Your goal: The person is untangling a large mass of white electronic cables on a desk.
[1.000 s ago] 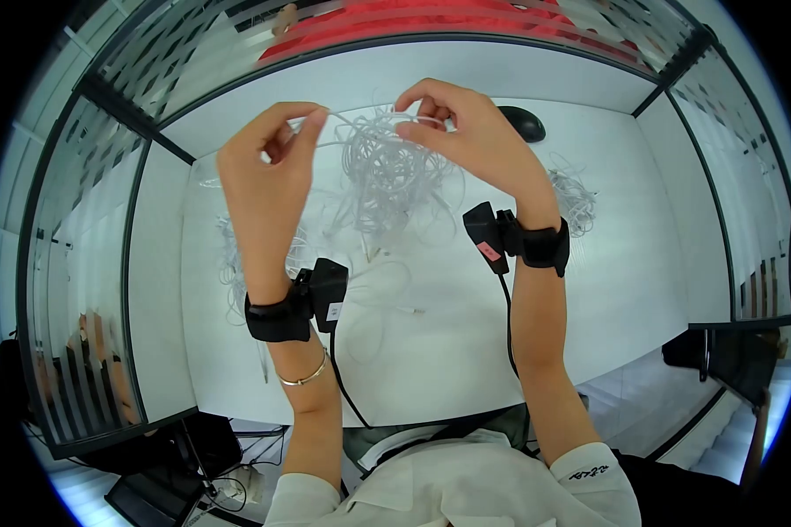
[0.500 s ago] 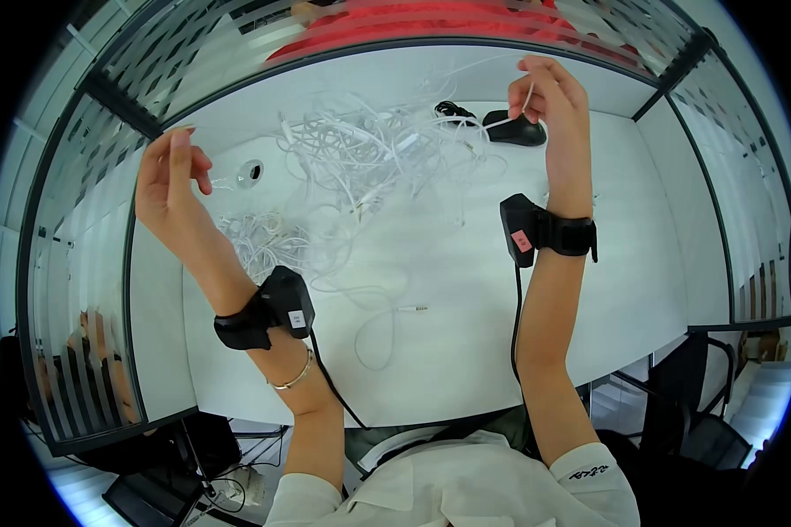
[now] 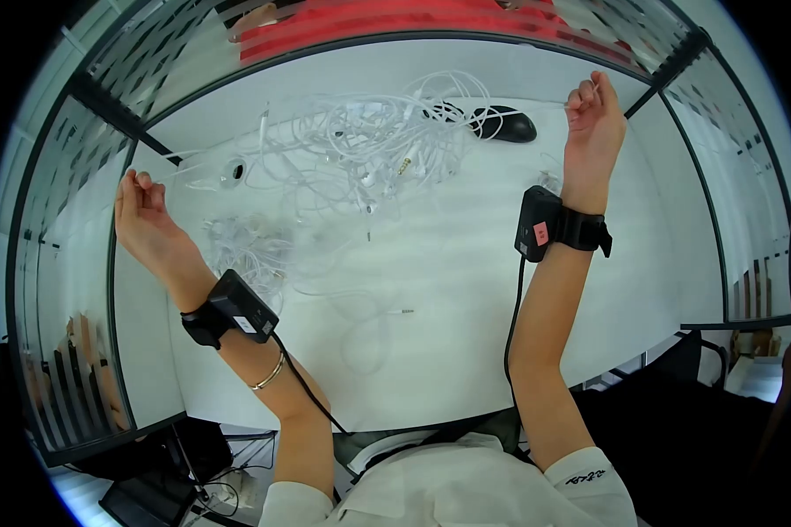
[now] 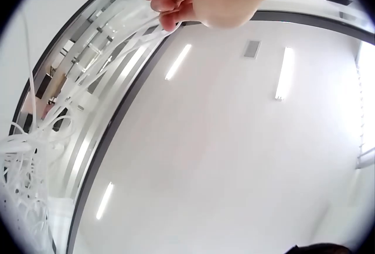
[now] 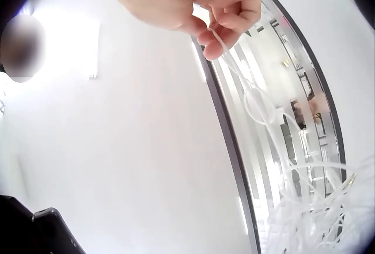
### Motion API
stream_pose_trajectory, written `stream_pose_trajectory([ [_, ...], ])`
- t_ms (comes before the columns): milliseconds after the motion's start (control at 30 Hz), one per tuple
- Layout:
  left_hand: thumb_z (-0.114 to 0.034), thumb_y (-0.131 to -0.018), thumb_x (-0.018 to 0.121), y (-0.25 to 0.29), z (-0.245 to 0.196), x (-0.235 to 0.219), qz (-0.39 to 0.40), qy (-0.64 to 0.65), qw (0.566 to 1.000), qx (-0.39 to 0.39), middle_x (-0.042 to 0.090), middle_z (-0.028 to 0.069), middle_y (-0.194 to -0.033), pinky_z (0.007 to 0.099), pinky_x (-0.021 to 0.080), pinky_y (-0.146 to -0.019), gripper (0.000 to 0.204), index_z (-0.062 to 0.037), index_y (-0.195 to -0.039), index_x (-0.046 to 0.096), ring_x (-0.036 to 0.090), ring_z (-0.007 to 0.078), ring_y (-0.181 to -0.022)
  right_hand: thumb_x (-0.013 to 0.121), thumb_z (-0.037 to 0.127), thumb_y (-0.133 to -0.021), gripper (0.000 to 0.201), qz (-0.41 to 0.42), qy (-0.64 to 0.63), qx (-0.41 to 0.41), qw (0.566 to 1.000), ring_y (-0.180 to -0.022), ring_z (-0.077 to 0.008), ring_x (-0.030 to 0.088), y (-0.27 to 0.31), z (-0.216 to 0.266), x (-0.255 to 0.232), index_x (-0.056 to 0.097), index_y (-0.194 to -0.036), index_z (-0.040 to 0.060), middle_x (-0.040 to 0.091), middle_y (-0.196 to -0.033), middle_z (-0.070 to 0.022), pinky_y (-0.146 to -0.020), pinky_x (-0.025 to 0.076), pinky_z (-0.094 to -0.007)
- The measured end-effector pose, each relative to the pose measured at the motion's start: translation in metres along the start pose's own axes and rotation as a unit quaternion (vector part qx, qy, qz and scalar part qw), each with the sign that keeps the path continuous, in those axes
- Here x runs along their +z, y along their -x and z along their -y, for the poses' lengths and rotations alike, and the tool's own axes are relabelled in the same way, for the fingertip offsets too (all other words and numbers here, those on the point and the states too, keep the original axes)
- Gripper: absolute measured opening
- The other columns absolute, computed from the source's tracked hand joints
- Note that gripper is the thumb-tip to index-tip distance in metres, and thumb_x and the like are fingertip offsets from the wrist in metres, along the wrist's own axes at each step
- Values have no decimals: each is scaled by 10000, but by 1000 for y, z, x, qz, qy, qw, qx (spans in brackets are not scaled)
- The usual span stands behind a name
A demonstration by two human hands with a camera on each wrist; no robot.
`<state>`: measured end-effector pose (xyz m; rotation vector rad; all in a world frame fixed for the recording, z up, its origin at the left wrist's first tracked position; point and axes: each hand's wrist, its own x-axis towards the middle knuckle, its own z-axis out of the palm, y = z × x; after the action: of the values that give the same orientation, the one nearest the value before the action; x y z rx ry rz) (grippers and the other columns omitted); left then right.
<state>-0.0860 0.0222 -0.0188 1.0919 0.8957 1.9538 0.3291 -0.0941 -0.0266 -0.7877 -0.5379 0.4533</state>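
Pinching white cables (image 5: 238,72), both hands (image 3: 151,228) (image 3: 596,136) farther apart than before, the tangle (image 3: 385,132) between them.

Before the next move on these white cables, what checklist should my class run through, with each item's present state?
1. Left fingers holding a cable strand: ok.
2. Right fingers holding a thin strand: ok.
3. White tangle separated into single cables: not ok; its loops overlap.
4. Black mouse free of crossing cables: not ok; a strand crosses it in the head view.
5. Both held strands from one cable: cannot tell; their paths disappear into the tangle.
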Motion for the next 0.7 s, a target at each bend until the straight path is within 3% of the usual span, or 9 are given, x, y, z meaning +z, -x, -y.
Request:
stream_pose_trajectory([
  [67,-156,-938,550,1,-2,6,43,-65,997,-11,592,39,-864,244,406,-755,216,44,-998,606,502,111,-765,558,163,-933,200,53,11,31,998,-608,-81,405,2,4,2,561,-1027,-14,422,-690,20,-554,324,-203],
  [200,-136,-905,586,0,7,17,274,-263,922,-79,646,69,-954,270,417,-817,175,2,-995,643,557,139,-858,550,179,-941,300,179,123,33,976,-544,-31,292,12,3,26,600,-1113,-61,374,-652,45,-491,232,-190],
  [300,-117,-830,661,26,29,50,256,-417,845,215,659,72,-978,325,442,-848,176,-59,-996,657,575,218,-920,554,180,-937,313,258,189,42,947,-524,-24,278,28,11,49,615,-1141,-50,387,-641,50,-495,222,-188],
  [333,-115,-801,691,44,14,71,287,-402,839,226,640,64,-1060,359,423,-923,226,-98,-1023,654,556,266,-1026,557,177,-934,314,278,200,51,938,-520,-21,280,34,15,56,619,-1150,-44,395,-640,52,-495,220,-187],
  [467,-121,-767,725,102,14,114,528,-233,804,142,521,108,-1266,388,337,-1053,557,-99,-1276,499,471,309,-1201,550,163,-937,344,314,198,44,927,-531,-3,311,49,29,73,590,-1216,-32,434,-655,55,-500,213,-176],
  [533,-83,-751,728,123,30,122,540,-265,787,136,490,70,-1323,368,349,-1046,658,-116,-1342,441,469,265,-1228,525,214,-943,382,324,54,170,929,-601,-107,460,52,58,78,553,-1244,-20,543,-718,-40,-583,363,-215],
  [600,-87,-735,743,128,36,123,538,-292,786,90,510,79,-1243,348,394,-982,629,-111,-1305,478,502,252,-1150,527,232,-940,419,351,-40,200,914,-639,-160,532,49,71,71,518,-1285,-6,598,-764,-93,-625,433,-232],
  [633,-89,-727,750,129,36,124,536,-304,784,68,520,83,-1203,338,416,-951,614,-108,-1286,496,518,245,-1110,542,225,-934,441,376,-60,167,909,-643,-162,529,47,73,66,501,-1312,2,599,-777,-98,-625,428,-230],
  [700,-107,-711,771,116,28,120,525,-303,795,37,517,73,-1111,306,433,-849,557,-98,-1220,546,519,213,-998,523,135,-949,354,173,124,-92,973,-523,-6,299,55,44,70,547,-1258,-37,413,-651,57,-500,211,-182],
])
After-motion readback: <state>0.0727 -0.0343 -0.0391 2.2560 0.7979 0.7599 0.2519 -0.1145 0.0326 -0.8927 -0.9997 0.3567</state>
